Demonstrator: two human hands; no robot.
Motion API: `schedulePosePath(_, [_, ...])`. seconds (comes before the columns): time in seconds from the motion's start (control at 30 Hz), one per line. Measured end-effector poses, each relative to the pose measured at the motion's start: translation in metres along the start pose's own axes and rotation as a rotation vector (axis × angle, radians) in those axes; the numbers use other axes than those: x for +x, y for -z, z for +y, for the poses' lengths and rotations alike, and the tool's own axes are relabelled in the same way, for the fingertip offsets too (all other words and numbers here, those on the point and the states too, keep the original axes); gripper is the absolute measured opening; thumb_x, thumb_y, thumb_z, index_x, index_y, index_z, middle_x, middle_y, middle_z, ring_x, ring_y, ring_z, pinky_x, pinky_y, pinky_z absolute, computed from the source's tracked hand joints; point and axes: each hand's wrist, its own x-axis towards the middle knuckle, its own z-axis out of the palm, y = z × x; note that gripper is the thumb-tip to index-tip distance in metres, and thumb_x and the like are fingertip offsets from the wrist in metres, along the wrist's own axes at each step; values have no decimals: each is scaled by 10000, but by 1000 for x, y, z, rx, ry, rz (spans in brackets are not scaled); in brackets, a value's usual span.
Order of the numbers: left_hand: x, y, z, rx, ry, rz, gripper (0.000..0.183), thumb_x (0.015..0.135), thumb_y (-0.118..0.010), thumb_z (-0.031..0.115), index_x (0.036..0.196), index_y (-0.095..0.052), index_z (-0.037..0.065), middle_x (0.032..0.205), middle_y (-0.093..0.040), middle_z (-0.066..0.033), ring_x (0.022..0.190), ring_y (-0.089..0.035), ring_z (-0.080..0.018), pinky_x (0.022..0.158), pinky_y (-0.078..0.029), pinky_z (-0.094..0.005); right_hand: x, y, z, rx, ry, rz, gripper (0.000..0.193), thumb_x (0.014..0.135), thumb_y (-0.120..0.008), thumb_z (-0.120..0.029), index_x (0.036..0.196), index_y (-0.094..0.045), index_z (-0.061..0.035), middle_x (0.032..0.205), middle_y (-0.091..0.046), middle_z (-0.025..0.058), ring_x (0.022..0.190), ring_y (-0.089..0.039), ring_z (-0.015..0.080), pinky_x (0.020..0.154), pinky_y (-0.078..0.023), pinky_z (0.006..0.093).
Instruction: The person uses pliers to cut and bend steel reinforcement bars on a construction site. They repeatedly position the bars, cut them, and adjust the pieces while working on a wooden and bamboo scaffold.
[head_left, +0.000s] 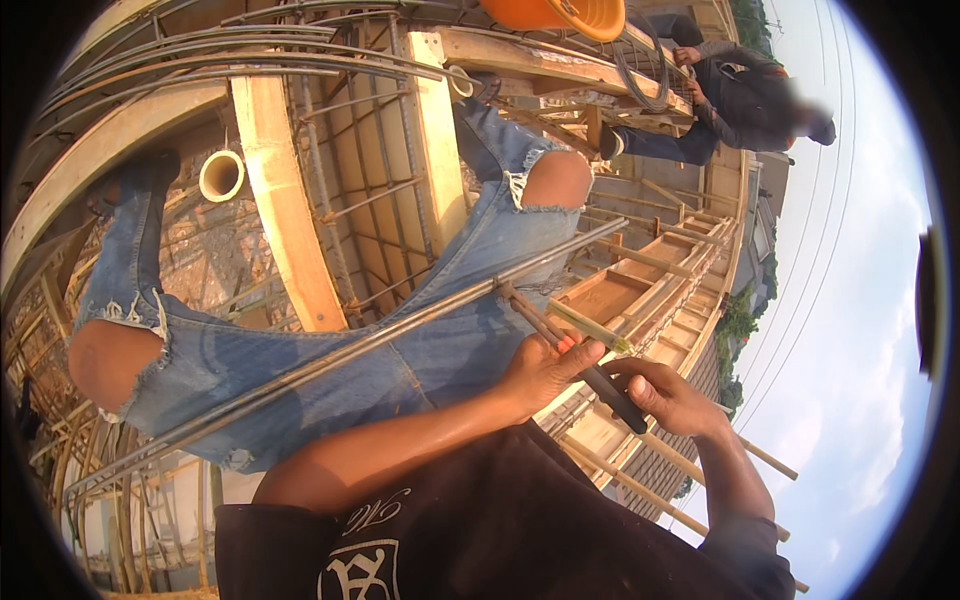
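Two or more long, thin steel bars [330,352] lie slantwise across my lap over my torn jeans. A rod-shaped tool with a dark handle [612,392] runs from my hands toward the bars, and its brown metal end meets them or lies just beside them. My left hand [555,375] is closed around the tool's middle, with a small reddish patch showing by the fingers. Near the handle's lower end, my right hand [668,398] curls its fingers around it, thumb on the near side. Part of the grip is hidden.
Wooden beams [285,200] and steel reinforcement cages [375,150] stand beneath and ahead of my legs. A cut pale pipe [222,176] sits left, an orange bucket [600,18] at the top. Another person [745,105] in dark clothes works at the upper right beside coiled cable [645,85].
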Motion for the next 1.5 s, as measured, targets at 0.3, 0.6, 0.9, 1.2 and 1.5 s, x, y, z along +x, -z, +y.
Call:
schedulePosePath(0.3, [-28, -2, 55, 905, 278, -120, 450, 818, -724, 408, 978, -643, -5, 888, -651, -125, 921, -623, -207, 850, -480, -320, 13, -6, -36, -686, -119, -8, 515, 743, -773, -204, 1120, -492, 5, 710, -653, 163, 671, -664, 331, 646, -523, 414])
schedulePosePath(0.6, [42, -7, 12, 1549, -970, 79, 89, 784, -606, 130, 863, -628, 97, 804, -671, -101, 762, -673, -260, 674, -531, -374, 35, 45, -14, 298, -504, -404, 499, 743, -746, -242, 1068, -523, 63, 731, -613, 117, 547, -620, 156, 420, -472, 269])
schedulePosePath(0.9, [43, -22, 69, 1557, -501, -78, 244, 736, -651, 98, 972, -621, 44, 866, -670, -164, 868, -658, -322, 745, -514, -421, 18, 27, -78, -1040, -83, 102, 466, 662, -764, -128, 1061, -579, 26, 755, -668, 185, 742, -683, 288, 689, -536, 370])
schedulePosePath(1.2, [-47, 48, 53, 945, -909, 382, 608, 712, -696, 156, 1248, -434, 40, 1258, -487, -196, 1210, -454, -367, 1027, -357, -493, 54, 85, -35, 314, -528, -367, 476, 730, -815, -112, 1044, -503, 63, 612, -626, 142, 455, -624, 175, 381, -495, 248])
schedulePosePath(1.5, [-29, 61, 78, 1652, -445, 451, 476, 774, -700, 140, 1212, -542, 39, 1103, -636, -110, 1133, -551, -290, 1090, -295, -496, 31, 42, 24, 576, -448, -444, 756, 671, -867, -186, 1219, -385, 10, 721, -604, 117, 529, -624, 199, 390, -445, 269])
